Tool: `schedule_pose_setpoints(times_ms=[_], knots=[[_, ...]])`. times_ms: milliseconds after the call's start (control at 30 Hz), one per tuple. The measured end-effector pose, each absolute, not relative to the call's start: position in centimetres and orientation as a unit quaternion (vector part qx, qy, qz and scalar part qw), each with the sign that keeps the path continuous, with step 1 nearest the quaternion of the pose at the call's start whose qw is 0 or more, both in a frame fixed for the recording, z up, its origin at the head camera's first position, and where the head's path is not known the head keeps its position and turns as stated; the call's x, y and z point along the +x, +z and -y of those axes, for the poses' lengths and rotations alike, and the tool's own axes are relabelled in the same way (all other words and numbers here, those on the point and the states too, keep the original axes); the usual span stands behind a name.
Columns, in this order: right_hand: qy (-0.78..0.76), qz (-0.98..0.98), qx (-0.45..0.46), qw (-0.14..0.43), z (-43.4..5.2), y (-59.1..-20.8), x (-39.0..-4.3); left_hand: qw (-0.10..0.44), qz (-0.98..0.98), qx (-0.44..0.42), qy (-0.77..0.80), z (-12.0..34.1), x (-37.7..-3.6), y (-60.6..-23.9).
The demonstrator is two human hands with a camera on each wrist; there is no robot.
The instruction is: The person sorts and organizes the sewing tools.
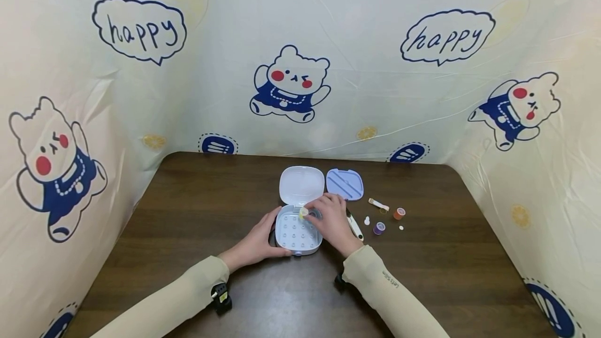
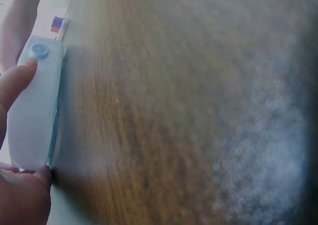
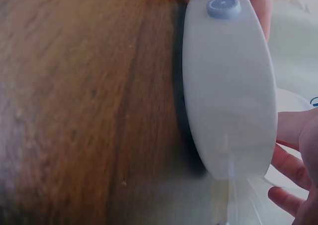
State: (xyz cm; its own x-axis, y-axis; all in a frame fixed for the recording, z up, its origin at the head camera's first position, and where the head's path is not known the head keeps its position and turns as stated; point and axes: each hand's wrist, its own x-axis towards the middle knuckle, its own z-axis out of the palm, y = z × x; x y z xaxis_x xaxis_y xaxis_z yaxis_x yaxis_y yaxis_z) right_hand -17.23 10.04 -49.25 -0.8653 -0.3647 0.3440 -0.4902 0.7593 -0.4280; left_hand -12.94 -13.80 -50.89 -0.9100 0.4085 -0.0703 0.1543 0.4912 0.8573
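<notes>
Our left hand (image 1: 257, 243) grips the open case (image 1: 296, 233) at its side (table centre) while our right hand (image 1: 332, 219) pinches one yellow spool (image 1: 303, 213) over it; two spools (image 1: 379, 228) lie right.

At frame centre, a pale lavender plastic case (image 1: 298, 228) lies open on the dark wooden table (image 1: 188, 213); the left hand (image 1: 258, 241) grips its left edge. The right hand (image 1: 331, 220) pinches a small yellow spool (image 1: 303, 213) over its studded tray. Right of centre lie a loose lavender insert (image 1: 345, 184), orange spool (image 1: 399, 213) and purple spool (image 1: 379, 228).
</notes>
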Motion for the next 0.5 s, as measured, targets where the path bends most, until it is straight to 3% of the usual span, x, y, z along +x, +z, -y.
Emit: schedule_pose_setpoints(times_ms=[500], knots=[[0.241,0.936,0.223,0.125,-9.76,-49.6,-17.06,0.129,-0.855,0.17,0.474,13.88,-13.12,-51.24]])
